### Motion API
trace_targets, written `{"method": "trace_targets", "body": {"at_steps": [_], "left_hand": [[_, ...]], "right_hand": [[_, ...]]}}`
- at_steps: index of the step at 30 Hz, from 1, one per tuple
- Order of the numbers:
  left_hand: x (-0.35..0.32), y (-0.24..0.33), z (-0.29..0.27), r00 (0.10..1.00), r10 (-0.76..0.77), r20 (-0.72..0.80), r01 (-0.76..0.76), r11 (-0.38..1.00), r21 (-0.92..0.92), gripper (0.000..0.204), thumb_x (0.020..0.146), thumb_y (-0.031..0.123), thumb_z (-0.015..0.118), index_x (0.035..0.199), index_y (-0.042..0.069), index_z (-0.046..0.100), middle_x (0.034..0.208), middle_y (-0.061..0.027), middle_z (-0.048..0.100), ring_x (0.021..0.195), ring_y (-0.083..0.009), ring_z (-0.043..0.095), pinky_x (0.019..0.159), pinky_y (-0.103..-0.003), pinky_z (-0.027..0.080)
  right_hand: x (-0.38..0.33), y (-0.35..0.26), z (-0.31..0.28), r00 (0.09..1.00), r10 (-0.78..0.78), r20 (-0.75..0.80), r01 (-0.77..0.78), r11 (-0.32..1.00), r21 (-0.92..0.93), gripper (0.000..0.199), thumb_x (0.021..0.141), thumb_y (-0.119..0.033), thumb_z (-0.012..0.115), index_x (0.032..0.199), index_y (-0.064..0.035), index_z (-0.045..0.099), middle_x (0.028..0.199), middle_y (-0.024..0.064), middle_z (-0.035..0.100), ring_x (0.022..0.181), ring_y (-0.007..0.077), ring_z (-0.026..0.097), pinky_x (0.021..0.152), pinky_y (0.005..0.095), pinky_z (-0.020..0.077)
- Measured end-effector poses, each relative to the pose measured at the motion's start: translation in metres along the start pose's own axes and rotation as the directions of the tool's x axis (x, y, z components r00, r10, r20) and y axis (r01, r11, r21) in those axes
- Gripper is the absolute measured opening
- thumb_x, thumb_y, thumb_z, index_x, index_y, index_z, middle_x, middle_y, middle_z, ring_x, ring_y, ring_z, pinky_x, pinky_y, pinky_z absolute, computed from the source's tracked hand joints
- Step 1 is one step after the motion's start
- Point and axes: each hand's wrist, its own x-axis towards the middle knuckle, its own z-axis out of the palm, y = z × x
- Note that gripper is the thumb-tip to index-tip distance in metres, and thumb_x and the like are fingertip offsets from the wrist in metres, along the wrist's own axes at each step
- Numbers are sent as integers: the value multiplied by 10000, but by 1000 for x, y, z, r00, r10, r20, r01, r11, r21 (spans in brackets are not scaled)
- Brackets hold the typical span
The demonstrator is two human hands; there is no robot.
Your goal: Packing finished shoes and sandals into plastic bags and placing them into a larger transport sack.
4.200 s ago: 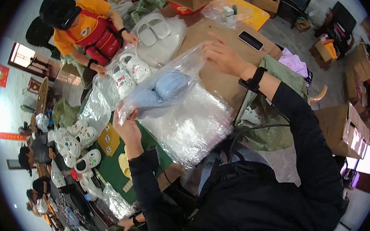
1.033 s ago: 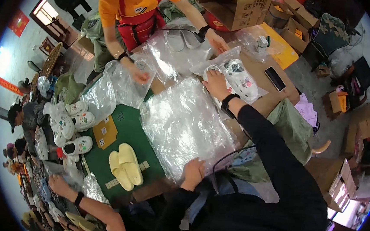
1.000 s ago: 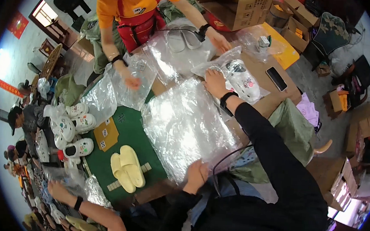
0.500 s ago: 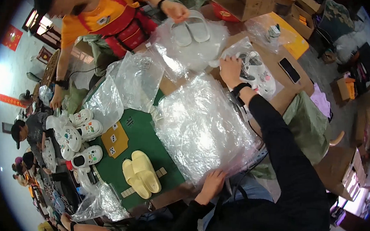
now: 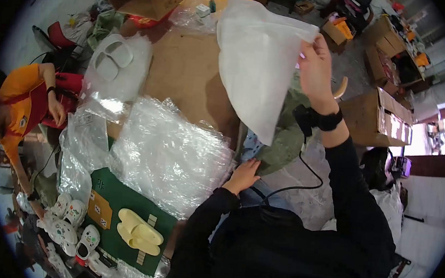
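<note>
A white frosted plastic bag hangs raised over the right end of the table. My right hand is closed on its upper right corner, thumb and fingers pinching the edge. What the bag holds, if anything, cannot be seen through it. Low beside the front edge of the table, my left hand lies with its fingers stretched out and holds nothing visible. Close to its left is a pile of clear plastic bags, crinkled and shiny.
A pair of pale slippers lies on plastic at the far left. Yellow slippers rest on a green mat, near white clogs. Across the table stands a co-worker in orange. A cardboard box stands right.
My right hand has lifted a bag off the cardboard and brought it to the right. My left hand has left the plastic pile's corner. The view has turned right, and the co-worker's hand has left the pale slippers.
</note>
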Motion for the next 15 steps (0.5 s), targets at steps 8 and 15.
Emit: {"method": "trace_targets", "body": {"at_steps": [8,15], "left_hand": [[-5,-28,50,874,-410,262,227,820,525,381,812,183,515,1141,-10,519,1140,-173,547,1117,-305,465,965,-396,338],[-2,-28,64,834,-461,302,139,706,694,251,816,137,487,995,61,644,1079,-119,591,1091,-286,467,1009,-460,259]], "right_hand": [[-91,-20,-72,940,34,-339,17,989,148,185,858,48,408,1017,-8,484,1001,57,555,909,131,548,828,269,440],[-118,57,-119,842,16,-540,33,996,80,182,856,61,411,1005,-13,484,974,51,540,903,122,538,832,261,436]]}}
